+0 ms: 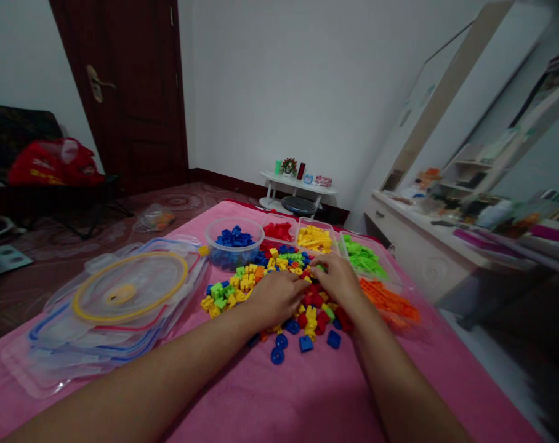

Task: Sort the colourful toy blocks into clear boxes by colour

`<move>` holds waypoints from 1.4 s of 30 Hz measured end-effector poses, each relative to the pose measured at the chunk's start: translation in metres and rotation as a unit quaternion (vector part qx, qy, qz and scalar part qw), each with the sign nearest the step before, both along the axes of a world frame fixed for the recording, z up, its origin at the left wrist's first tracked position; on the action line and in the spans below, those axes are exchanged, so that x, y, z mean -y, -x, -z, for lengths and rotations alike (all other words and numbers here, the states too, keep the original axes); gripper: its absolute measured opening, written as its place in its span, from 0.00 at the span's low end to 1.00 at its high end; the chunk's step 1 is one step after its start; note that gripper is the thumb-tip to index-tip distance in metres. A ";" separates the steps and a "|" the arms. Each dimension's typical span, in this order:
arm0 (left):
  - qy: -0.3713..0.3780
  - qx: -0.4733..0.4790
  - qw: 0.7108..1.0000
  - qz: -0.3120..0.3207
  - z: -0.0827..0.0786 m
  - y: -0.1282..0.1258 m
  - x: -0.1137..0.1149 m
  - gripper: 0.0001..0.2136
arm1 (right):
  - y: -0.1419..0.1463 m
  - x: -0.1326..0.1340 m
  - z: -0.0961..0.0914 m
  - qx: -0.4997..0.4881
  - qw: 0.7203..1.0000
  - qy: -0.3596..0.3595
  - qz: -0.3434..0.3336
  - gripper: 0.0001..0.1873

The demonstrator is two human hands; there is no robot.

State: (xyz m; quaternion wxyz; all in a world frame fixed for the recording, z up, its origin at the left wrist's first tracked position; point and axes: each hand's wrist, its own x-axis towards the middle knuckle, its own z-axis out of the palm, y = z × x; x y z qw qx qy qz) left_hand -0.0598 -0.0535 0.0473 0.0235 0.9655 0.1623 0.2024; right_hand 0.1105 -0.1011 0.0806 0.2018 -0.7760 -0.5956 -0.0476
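Note:
A heap of mixed plastic bricks [279, 280] in yellow, blue, red and green lies on a pink cloth [307, 394]. My left hand [274, 298] rests knuckles-up on the heap, fingers curled into the pieces. My right hand [337, 277] sits just right of it, fingertips pinched at a small piece near a green brick [319, 267]. What either hand holds is hidden. Behind the heap stand a round clear bowl of blue bricks [234, 239], a tub of red bricks [278, 231], a tub of yellow bricks [314, 239], a tub of green bricks [363, 257] and a tub of orange bricks [388, 300].
A stack of clear container lids [113, 295] lies on the cloth at the left. A white dresser [418, 246] stands close on the right, a low white shelf [298, 184] at the far wall, a dark door [132, 92] and a red bag [53, 163] at the back left.

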 end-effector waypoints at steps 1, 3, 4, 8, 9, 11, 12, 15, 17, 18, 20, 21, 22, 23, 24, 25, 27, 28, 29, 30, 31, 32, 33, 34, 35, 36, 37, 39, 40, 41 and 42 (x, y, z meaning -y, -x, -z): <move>0.005 -0.001 1.000 0.001 0.000 0.000 0.000 0.14 | -0.004 0.005 -0.008 0.007 1.000 0.002 0.024 0.11; 0.014 -0.002 1.000 0.000 0.000 -0.001 0.000 0.14 | -0.011 0.016 -0.024 0.020 0.997 0.008 0.071 0.14; 0.019 -0.002 1.000 -0.001 -0.001 -0.001 0.001 0.14 | -0.013 0.020 -0.030 0.030 0.996 0.020 0.079 0.14; 0.054 0.009 0.998 0.007 -0.003 0.000 0.001 0.13 | -0.009 0.032 -0.041 0.059 0.985 0.161 0.030 0.11; 0.066 0.015 0.998 0.013 -0.004 0.000 0.000 0.13 | -0.005 0.034 -0.041 0.063 0.976 0.207 0.015 0.10; 0.091 0.032 0.995 0.026 -0.009 0.000 0.000 0.12 | 0.006 0.036 -0.041 0.081 0.957 0.278 0.002 0.11; 0.102 0.042 0.993 0.031 -0.013 -0.001 -0.001 0.12 | 0.012 0.037 -0.041 0.098 0.949 0.300 0.002 0.13; 0.119 0.066 0.990 0.026 -0.028 -0.005 -0.004 0.13 | 0.026 0.036 -0.040 0.146 0.933 0.329 0.012 0.17; 0.123 0.052 0.991 0.005 -0.038 -0.010 -0.009 0.15 | 0.030 0.036 -0.039 0.153 0.932 0.329 0.008 0.18; 0.124 0.034 0.992 -0.006 -0.041 -0.014 -0.013 0.14 | 0.030 0.036 -0.039 0.150 0.933 0.327 0.004 0.17; 0.125 -0.005 0.992 -0.027 -0.045 -0.023 -0.023 0.12 | 0.029 0.036 -0.038 0.138 0.935 0.326 -0.004 0.18; 0.121 -0.020 0.992 -0.042 -0.046 -0.028 -0.029 0.11 | 0.028 0.036 -0.038 0.132 0.936 0.328 -0.006 0.18; 0.112 -0.032 0.991 -0.063 -0.045 -0.033 -0.034 0.12 | 0.027 0.037 -0.039 0.125 0.935 0.331 -0.006 0.19; 0.099 -0.043 0.990 -0.089 -0.043 -0.038 -0.039 0.14 | 0.027 0.037 -0.039 0.119 0.934 0.335 -0.007 0.20; 0.085 -0.054 0.988 -0.117 -0.040 -0.043 -0.043 0.15 | 0.027 0.038 -0.041 0.116 0.933 0.340 -0.007 0.20; 0.072 -0.065 0.985 -0.141 -0.037 -0.048 -0.047 0.16 | 0.028 0.038 -0.042 0.114 0.932 0.344 -0.009 0.20; 0.056 -0.080 0.981 -0.167 -0.030 -0.054 -0.052 0.17 | 0.030 0.039 -0.044 0.114 0.930 0.349 -0.011 0.21; 0.051 -0.080 0.981 -0.172 -0.026 -0.056 -0.053 0.17 | 0.031 0.040 -0.045 0.114 0.930 0.350 -0.012 0.21; 0.047 -0.074 0.981 -0.174 -0.023 -0.058 -0.055 0.17 | 0.031 0.040 -0.045 0.112 0.930 0.350 -0.012 0.22; 0.043 -0.064 0.981 -0.175 -0.020 -0.058 -0.055 0.18 | 0.031 0.040 -0.044 0.109 0.931 0.347 -0.012 0.22; 0.040 -0.055 0.982 -0.178 -0.018 -0.059 -0.056 0.18 | 0.029 0.039 -0.043 0.108 0.935 0.339 -0.010 0.21; 0.038 -0.047 0.982 -0.182 -0.016 -0.059 -0.056 0.18 | 0.027 0.038 -0.041 0.106 0.940 0.323 -0.008 0.19; 0.037 -0.039 0.982 -0.183 -0.014 -0.058 -0.057 0.18 | 0.024 0.037 -0.038 0.104 0.948 0.301 -0.004 0.17; 0.038 -0.034 0.982 -0.184 -0.013 -0.058 -0.057 0.18 | 0.020 0.035 -0.036 0.102 0.956 0.274 0.004 0.15; 0.040 -0.031 0.981 -0.186 -0.012 -0.058 -0.057 0.17 | 0.017 0.033 -0.033 0.100 0.964 0.245 0.016 0.13; 0.043 -0.030 0.981 -0.189 -0.012 -0.058 -0.057 0.17 | 0.014 0.031 -0.031 0.097 0.971 0.219 0.029 0.11; 0.047 -0.029 0.980 -0.190 -0.011 -0.058 -0.057 0.16 | 0.011 0.028 -0.028 0.095 0.975 0.198 0.043 0.11; 0.054 -0.031 0.978 -0.197 -0.010 -0.058 -0.057 0.15 | 0.010 0.024 -0.023 0.097 0.977 0.179 0.066 0.13; 0.055 -0.031 0.977 -0.201 -0.009 -0.057 -0.056 0.14 | 0.010 0.023 -0.020 0.100 0.976 0.178 0.072 0.14; 0.052 -0.029 0.977 -0.204 -0.009 -0.057 -0.055 0.13 | 0.012 0.021 -0.017 0.105 0.975 0.183 0.076 0.15; 0.047 -0.028 0.977 -0.206 -0.008 -0.056 -0.054 0.13 | 0.013 0.021 -0.014 0.110 0.973 0.189 0.076 0.15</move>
